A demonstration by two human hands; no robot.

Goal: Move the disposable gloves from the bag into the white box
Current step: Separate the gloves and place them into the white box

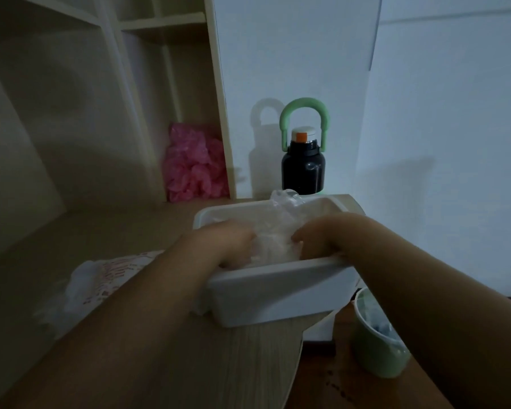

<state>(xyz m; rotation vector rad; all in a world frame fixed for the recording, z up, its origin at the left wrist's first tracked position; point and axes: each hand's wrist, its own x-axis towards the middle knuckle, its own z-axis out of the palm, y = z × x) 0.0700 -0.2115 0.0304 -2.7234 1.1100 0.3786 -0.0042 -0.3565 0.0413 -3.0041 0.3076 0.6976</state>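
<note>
A white box (278,287) stands near the right edge of the wooden desk. Inside it lies a heap of clear disposable gloves (275,231), one crumpled end sticking up at the far side. My left hand (233,240) and my right hand (316,234) both reach into the box with fingers curled down into the gloves, one on each side of the pile. The fingertips are hidden in the plastic. The bag (101,278), printed with pink marks, lies flat on the desk to the left of my left forearm.
A black bottle with a green handle (304,160) stands behind the box by the wall. Pink crumpled plastic (194,166) sits in the shelf corner. A green bin (375,335) stands on the floor at the right, below the desk edge.
</note>
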